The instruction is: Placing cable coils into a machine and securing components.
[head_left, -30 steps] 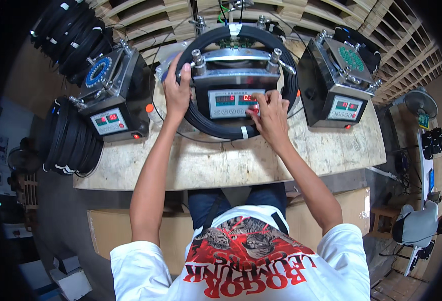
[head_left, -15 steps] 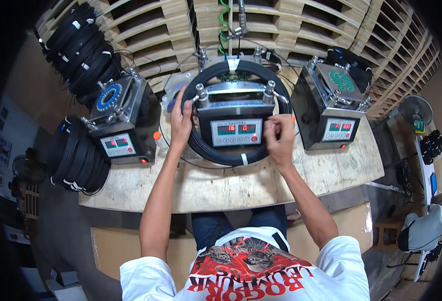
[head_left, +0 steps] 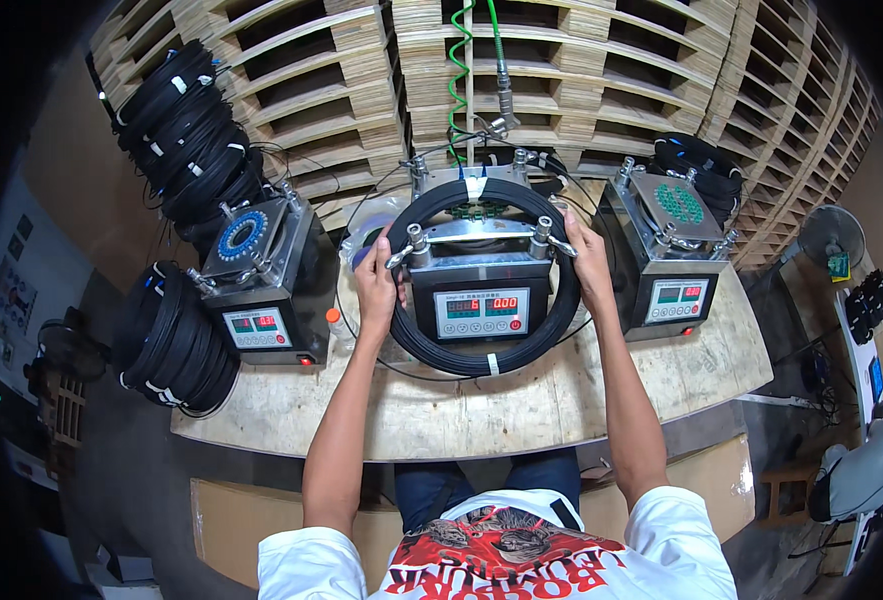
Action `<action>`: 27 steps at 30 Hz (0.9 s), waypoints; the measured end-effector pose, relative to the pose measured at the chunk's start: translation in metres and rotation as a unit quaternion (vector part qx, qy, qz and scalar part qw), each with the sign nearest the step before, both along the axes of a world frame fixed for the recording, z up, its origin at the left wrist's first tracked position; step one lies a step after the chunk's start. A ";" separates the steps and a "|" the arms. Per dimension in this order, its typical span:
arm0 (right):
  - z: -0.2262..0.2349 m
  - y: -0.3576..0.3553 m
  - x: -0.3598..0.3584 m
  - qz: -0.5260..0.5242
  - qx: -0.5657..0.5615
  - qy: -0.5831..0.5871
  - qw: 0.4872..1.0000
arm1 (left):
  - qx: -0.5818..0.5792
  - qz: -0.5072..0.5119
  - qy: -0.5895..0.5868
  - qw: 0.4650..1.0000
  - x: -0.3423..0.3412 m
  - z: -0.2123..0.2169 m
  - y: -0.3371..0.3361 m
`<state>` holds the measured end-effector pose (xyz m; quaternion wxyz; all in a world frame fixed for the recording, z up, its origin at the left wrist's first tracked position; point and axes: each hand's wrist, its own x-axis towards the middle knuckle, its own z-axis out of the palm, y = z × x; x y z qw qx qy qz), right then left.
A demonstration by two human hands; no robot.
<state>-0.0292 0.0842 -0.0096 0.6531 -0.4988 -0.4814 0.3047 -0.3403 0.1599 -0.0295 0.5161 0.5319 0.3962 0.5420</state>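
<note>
Hands both on the black cable coil [head_left: 481,350] that rings the middle machine [head_left: 479,290] on the tabletop [head_left: 521,405]: my left hand [head_left: 376,285] clamped on the coil's left side by the wing nut [head_left: 401,255], my right hand [head_left: 589,265] clamped on its right side, the two well apart. Coil sits around the machine body, lower arc resting on the wood in front of the display. Risks as I judge them: coil could snag on the wing nuts or posts on top if lifted unevenly; loops look held by only a few white ties [head_left: 492,364], so a tilt could let turns spill and tangle. Thin loose wire [head_left: 411,372] trailing near the coil could catch too. Orange bottle [head_left: 335,322] just beside my left wrist could get knocked over.
</note>
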 end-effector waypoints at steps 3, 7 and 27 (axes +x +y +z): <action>-0.003 -0.002 -0.008 -0.043 0.016 0.010 0.999 | -0.017 0.001 0.005 1.000 0.000 0.004 0.000; -0.009 -0.004 -0.013 -0.090 0.025 0.002 0.996 | 0.001 0.004 0.013 1.000 0.000 0.011 -0.003; 0.026 -0.049 -0.023 -0.157 0.064 -0.259 0.951 | 0.202 0.091 0.378 0.899 -0.018 0.061 -0.049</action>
